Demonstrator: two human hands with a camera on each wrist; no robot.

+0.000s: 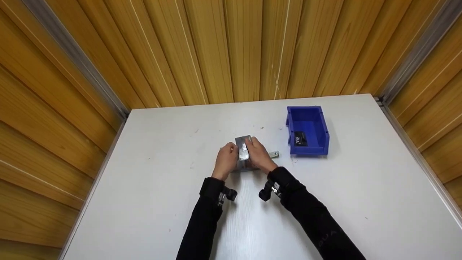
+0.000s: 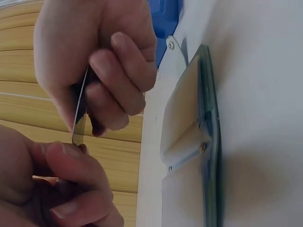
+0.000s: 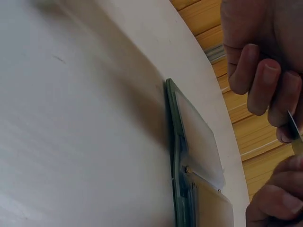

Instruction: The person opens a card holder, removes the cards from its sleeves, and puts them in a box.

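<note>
A thin grey card (image 1: 242,148) with pale lettering stands upright between the two hands, and it shows edge-on as a thin line in the left wrist view. My left hand (image 1: 226,159), fingers curled, pinches its left edge. On the other side my right hand (image 1: 259,155) grips the card, its thumb along the front and the other fingers curled behind. Below both hands, a green card holder (image 2: 208,94) lies spread on the table with its clear sleeves (image 3: 201,142) facing up. Its strap (image 1: 274,154), with a metal snap, sticks out to the right.
A blue plastic bin (image 1: 309,151) stands on the white table (image 1: 173,144), right of the hands. Inside, near its front, lies a black card (image 1: 300,138) marked "Vip". Yellow wood-look panels (image 1: 216,54) wall in the table at the back and sides.
</note>
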